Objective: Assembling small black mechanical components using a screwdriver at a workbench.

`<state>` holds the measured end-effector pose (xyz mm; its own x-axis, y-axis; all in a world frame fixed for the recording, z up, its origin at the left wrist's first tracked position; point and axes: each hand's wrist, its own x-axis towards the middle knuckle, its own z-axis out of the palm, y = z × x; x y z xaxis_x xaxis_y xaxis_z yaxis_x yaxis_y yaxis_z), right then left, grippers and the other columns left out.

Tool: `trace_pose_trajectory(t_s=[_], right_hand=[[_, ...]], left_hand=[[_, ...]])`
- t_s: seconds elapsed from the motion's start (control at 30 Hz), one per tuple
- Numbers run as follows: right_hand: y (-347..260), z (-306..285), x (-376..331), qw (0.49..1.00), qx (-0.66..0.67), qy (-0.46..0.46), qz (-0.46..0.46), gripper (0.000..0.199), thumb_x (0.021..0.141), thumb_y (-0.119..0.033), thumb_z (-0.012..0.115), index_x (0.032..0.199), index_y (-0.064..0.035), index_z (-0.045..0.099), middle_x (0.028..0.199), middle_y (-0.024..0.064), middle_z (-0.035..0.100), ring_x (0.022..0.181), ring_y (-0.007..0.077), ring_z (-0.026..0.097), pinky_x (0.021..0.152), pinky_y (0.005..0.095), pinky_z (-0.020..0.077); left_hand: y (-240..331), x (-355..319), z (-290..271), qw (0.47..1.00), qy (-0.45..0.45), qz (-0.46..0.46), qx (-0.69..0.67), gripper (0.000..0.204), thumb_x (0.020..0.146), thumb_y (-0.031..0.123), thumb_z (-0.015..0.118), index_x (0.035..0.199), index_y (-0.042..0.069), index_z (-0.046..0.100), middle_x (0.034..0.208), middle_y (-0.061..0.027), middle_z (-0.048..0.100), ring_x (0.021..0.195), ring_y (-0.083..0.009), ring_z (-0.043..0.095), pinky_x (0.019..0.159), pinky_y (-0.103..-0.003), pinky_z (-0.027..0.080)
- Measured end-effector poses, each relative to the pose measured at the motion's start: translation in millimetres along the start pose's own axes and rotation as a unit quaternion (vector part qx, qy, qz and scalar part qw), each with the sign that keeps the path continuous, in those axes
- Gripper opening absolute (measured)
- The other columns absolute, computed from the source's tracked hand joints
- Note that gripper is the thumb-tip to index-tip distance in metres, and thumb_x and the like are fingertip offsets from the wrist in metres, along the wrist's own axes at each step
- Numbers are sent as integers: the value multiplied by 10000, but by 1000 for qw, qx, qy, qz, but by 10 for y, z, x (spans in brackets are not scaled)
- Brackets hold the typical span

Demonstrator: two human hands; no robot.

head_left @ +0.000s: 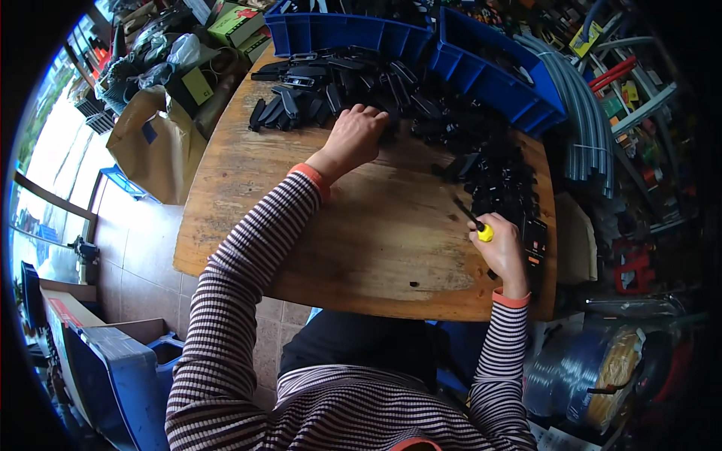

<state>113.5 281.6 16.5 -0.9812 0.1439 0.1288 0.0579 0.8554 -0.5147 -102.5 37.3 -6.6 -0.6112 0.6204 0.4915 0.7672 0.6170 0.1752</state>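
My left hand [352, 141] reaches to the near edge of a pile of black plastic parts [301, 101] on the wooden table. Its fingers are curled down, and their tips, with whatever they grip, are hidden behind the knuckles. A dark piece lies right beside the fingers. In my right hand [499, 252] is a screwdriver [485, 234] with a yellow handle, its dark shaft pointing away and to the left. This hand is close to the table's right side, next to a column of more black parts [500, 180].
Two blue plastic bins [346, 36] [489, 71] stand along the table's far edge. The wooden tabletop [361, 240] carries a tiny black piece [414, 284] near its front. A brown paper bag [162, 150] stands left, and coiled grey tubing [583, 113] hangs right.
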Motion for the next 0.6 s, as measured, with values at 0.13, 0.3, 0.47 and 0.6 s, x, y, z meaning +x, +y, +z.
trace_pose_trajectory(t_s=[0.13, 0.3, 0.47, 0.6], right_hand=[[68, -21, -12, 998, 58, -3, 16, 183, 765, -18, 705, 920, 30, 619, 877, 131, 662, 789, 243, 658, 708, 321, 506], [91, -70, -11, 991, 102, 53, 66, 159, 805, -24, 688, 940, 33, 625, 844, 103, 677, 770, 138, 639, 706, 263, 493], [76, -17, -37, 988, 122, 85, 42, 155, 815, -34, 688, 945, 29, 631, 806, 83, 671, 749, 110, 625, 700, 249, 486], [44, -81, -27, 991, 93, 82, 54, 160, 806, -28, 690, 947, 21, 634, 832, 87, 680, 771, 135, 645, 716, 261, 490]], left_hand=[[251, -216, -5, 997, -49, 50, 38, 353, 726, 14, 594, 1077, 56, 599, 1023, -100, 594, 999, -280, 533, 880, -397, 435], [573, -583, -93, 987, -29, 149, 45, 388, 746, 62, 568, 1133, 38, 590, 1073, -98, 592, 995, -253, 508, 861, -348, 398], [647, -575, -178, 989, -48, 129, -61, 352, 684, 7, 620, 1032, 60, 628, 1159, -108, 583, 1093, -285, 513, 906, -409, 436], [374, -408, -202, 985, -5, 158, -75, 299, 685, -1, 631, 977, 60, 662, 1133, -107, 601, 1076, -277, 539, 891, -399, 461]])
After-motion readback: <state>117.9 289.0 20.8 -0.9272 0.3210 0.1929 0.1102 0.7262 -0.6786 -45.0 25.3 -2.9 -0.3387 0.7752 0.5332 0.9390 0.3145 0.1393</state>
